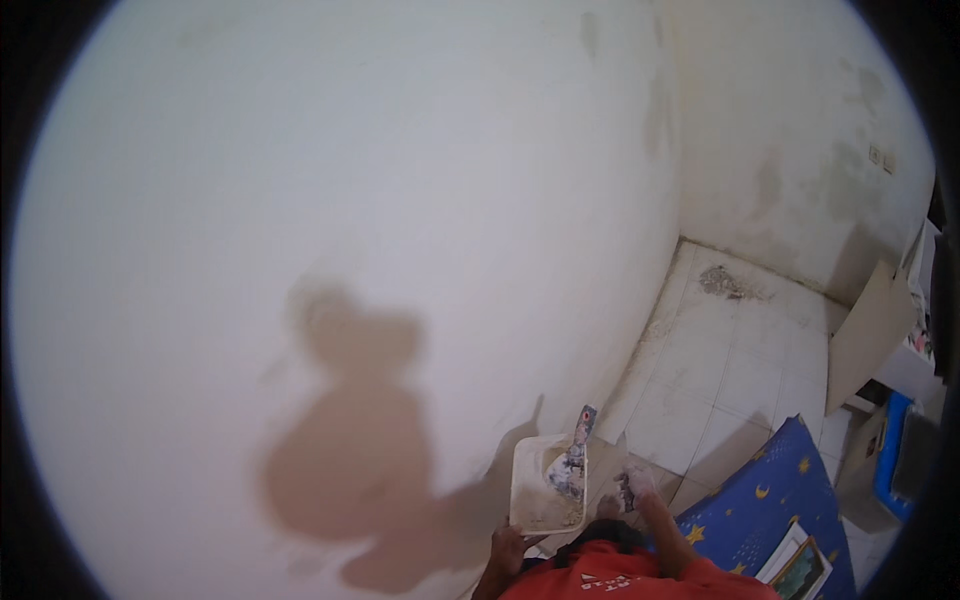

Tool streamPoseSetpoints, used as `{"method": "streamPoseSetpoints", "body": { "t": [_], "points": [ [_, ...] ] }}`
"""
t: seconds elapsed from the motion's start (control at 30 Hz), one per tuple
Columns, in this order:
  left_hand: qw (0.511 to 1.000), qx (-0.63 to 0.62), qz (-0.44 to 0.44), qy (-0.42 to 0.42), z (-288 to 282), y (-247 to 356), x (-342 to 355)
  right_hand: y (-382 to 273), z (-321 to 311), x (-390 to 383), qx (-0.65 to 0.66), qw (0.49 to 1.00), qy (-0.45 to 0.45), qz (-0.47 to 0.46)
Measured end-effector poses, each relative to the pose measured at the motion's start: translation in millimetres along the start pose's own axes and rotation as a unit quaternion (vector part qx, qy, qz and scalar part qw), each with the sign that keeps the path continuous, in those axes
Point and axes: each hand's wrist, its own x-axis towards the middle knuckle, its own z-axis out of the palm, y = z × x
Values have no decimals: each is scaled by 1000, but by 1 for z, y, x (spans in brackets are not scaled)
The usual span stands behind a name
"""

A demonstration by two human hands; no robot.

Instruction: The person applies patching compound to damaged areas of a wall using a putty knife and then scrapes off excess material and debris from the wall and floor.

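My left hand grips the lower left corner of a cream plastic tray, held low beside the white wall. A paint-smeared putty knife with a patterned handle rests in it, its blade over some pale residue. To the right of the tray, my right hand is closed on a second smeared tool, which looks like a scraper; its upper end is blurred. Part of a bare foot shows below, between tray and hand, above my red shirt.
Tiled floor with grey debris runs to the stained corner wall. At right are a leaning board, a bin with a blue rim, a blue star-patterned padded item and picture frames. My shadow falls on the left wall.
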Motion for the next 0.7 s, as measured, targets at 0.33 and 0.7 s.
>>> {"method": "streamPoseSetpoints", "body": {
  "t": [0.33,0.7],
  "points": [
    [976,-212,15,50,28,30,2,-36,-20,-10,-19,994,-1,-105],
    [967,-243,-64,-48,13,95,6,-47,-8,-94,82,987,64,-123]
  ]
}}
